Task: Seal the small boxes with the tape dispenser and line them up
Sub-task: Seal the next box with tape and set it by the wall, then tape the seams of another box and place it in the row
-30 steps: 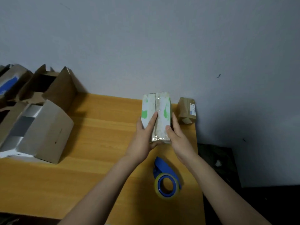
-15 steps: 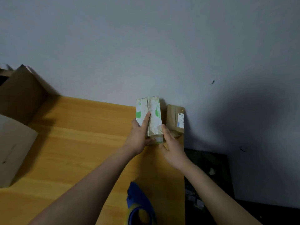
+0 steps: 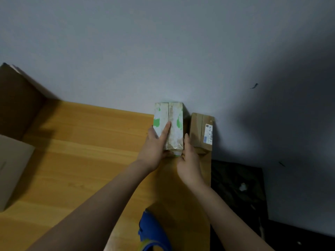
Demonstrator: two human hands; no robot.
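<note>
White-green box [image 3: 174,122] sat on the wooden surface [image 3: 87,145] at the far right, far end up against the grey wall [image 3: 163,51]. Clear tape ran along its top seam and over the near end. Left hand [image 3: 154,144] held the box's near left corner: index finger lay straight along the top seam, other fingers were on the left side, thumb was tucked at the near end, so that grip pinched the box. Right hand [image 3: 188,162] lay flat against the box's right side, fingers straight and together, a pressing grip rather than a curled one.

Brown box [image 3: 198,131] stood just beside it to the right, also against the wall, with a white label [image 3: 208,133] on top. A narrow gap showed between the two boxes, and the right hand's fingers sat in that gap. Brown box was at the surface's right edge, and the dark floor [image 3: 235,187] dropped away beyond it.

Blue tape dispenser [image 3: 152,230] lay on the surface near the bottom edge, between the two forearms, partly cut off by the frame, well apart from the boxes.

Large open cardboard carton [image 3: 16,113] filled the left edge, flaps up, blurred, well apart from the hands.
</note>
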